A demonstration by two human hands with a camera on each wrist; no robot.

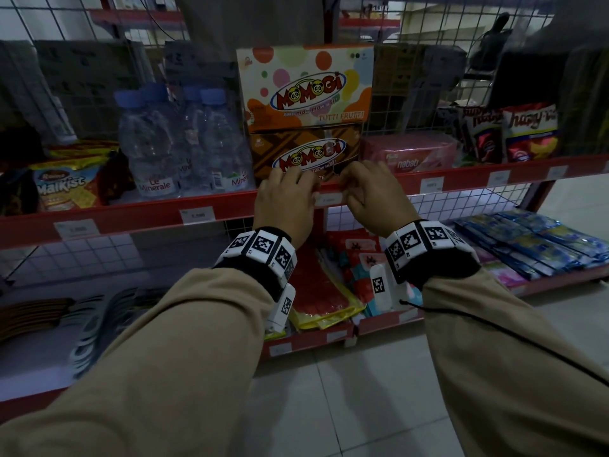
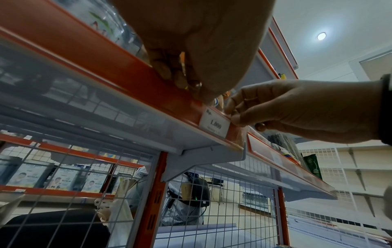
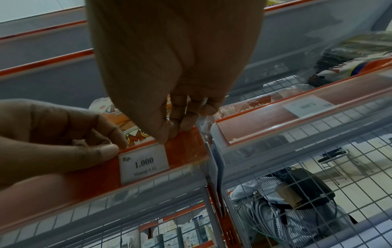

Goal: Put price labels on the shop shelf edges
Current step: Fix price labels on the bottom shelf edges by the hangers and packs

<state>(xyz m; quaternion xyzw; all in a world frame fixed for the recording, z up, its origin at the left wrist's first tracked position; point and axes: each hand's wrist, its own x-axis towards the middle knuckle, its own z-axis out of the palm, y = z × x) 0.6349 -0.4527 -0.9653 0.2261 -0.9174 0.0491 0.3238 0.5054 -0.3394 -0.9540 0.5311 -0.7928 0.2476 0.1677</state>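
A white price label (image 3: 144,163) reading "Rp. 1.000" sits in the red shelf edge (image 1: 131,219) under its clear cover strip, just below the brown Momogi box (image 1: 306,159). My left hand (image 1: 309,189) curls over the top of the edge, its thumb (image 3: 106,151) pinching at the label's upper left corner. My right hand (image 1: 349,189) pinches the label's upper right corner between thumb and fingers (image 3: 167,135). From the left wrist view the label (image 2: 214,123) lies between the left thumb (image 2: 203,97) and the right hand (image 2: 232,115).
Water bottles (image 1: 184,143), a Malkist pack (image 1: 66,189) and a pink nabati pack (image 1: 408,153) stand on the same shelf. Other labels (image 1: 197,215) (image 1: 431,184) sit along the edge. Packets fill the lower shelf (image 1: 329,291). A person in a striped shirt (image 3: 275,209) is behind the wire mesh.
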